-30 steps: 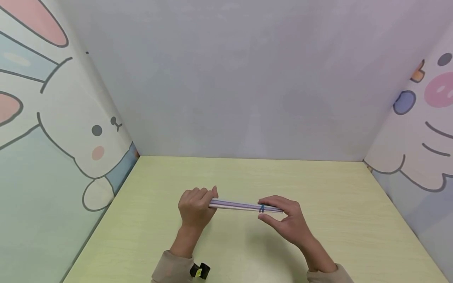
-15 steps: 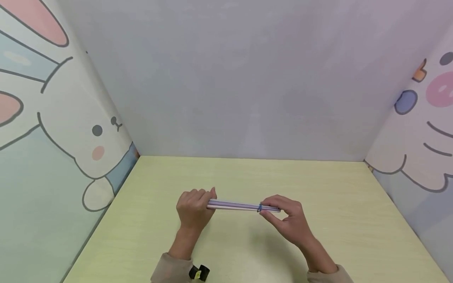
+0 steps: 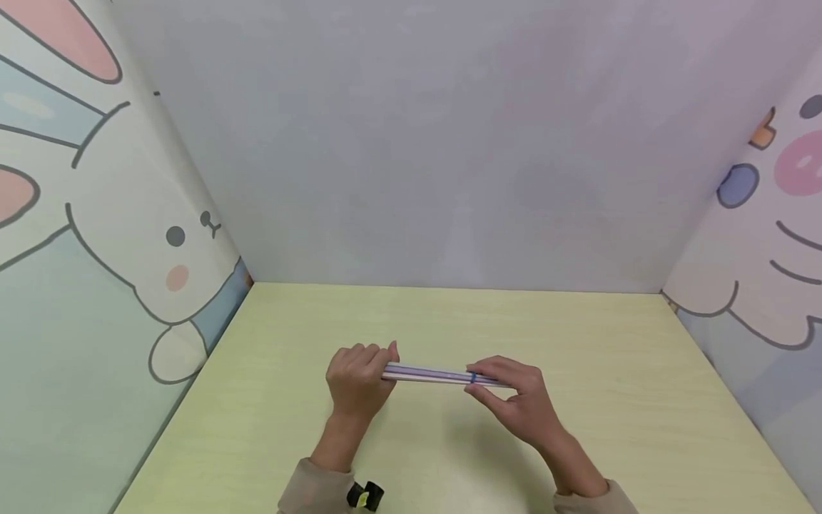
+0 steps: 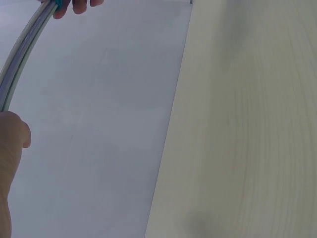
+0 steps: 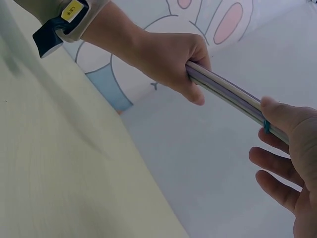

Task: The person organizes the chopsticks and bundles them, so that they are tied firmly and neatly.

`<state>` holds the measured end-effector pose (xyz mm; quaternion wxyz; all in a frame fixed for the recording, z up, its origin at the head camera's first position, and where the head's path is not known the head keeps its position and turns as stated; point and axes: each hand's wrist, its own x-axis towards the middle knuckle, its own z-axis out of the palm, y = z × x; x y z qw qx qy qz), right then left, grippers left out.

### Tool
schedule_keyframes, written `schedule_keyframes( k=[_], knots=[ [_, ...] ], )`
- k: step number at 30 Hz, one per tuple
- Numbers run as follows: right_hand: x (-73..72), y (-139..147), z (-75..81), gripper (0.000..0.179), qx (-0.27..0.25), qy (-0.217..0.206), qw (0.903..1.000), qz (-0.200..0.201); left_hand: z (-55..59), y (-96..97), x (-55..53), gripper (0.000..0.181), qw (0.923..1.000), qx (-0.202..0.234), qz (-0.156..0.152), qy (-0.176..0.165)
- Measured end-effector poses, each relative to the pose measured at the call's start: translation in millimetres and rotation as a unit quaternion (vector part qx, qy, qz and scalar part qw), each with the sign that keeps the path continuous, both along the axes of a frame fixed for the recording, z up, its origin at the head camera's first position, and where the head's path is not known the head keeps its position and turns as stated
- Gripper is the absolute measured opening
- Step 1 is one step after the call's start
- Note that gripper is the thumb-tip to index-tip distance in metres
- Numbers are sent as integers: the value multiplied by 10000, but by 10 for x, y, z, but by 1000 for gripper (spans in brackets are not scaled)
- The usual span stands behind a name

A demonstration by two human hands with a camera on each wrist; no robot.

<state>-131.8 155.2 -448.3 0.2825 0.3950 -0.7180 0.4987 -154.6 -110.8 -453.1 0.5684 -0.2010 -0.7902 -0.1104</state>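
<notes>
A bundle of thin white and purple sticks (image 3: 427,373) is held nearly level above the table; whether they are straws or chopsticks I cannot tell. My left hand (image 3: 359,378) grips its left end in a fist with the thumb upward. Near the right end, a thin blue band (image 3: 473,377) is wrapped round the bundle. The thumb and index finger of my right hand (image 3: 521,401) pinch at that band from both sides. In the right wrist view the band (image 5: 266,127) sits beside the thumb tip, and the other fingers are apart from the sticks. The palm hides the bundle's right tip.
The light yellow wooden table (image 3: 424,321) lies beneath both hands. A grey wall (image 3: 449,178) rises at its back edge. Side panels carry a cartoon rabbit (image 3: 154,200) and a cartoon pig (image 3: 758,200). A black strap with a yellow label (image 3: 366,496) is at the left sleeve.
My right thumb and index finger were spread around the band a second ago, then closed in at it. Both hands and the bundle have shifted only slightly.
</notes>
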Motion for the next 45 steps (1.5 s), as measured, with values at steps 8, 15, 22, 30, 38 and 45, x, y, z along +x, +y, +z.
schedule_keyframes(
  k=[8, 15, 22, 30, 38, 45],
  knots=[
    [-22, 40, -8, 34, 11, 67, 10000, 0, -27, -29, 7, 37, 9998, -23, 139, -145],
    [-7, 24, -40, 35, 74, 17, 9999, 139, -35, 47, 15, 38, 10000, 2, 22, -54],
    [-16, 0, -57, 31, 107, 155, 9997, 151, -38, 85, 10, 37, 10000, -27, -10, -70],
    [-5, 30, 1, 21, -115, 277, 9994, -156, -9, 48, 20, 39, 9999, 24, 80, -117],
    [-3, 31, 48, 18, -27, 226, 9996, 156, 4, 73, 33, 39, 9999, 97, 89, -82],
    [-25, 25, 26, 18, 285, 767, 9966, -23, -31, 109, 28, 40, 9997, 75, 169, -143]
  ],
)
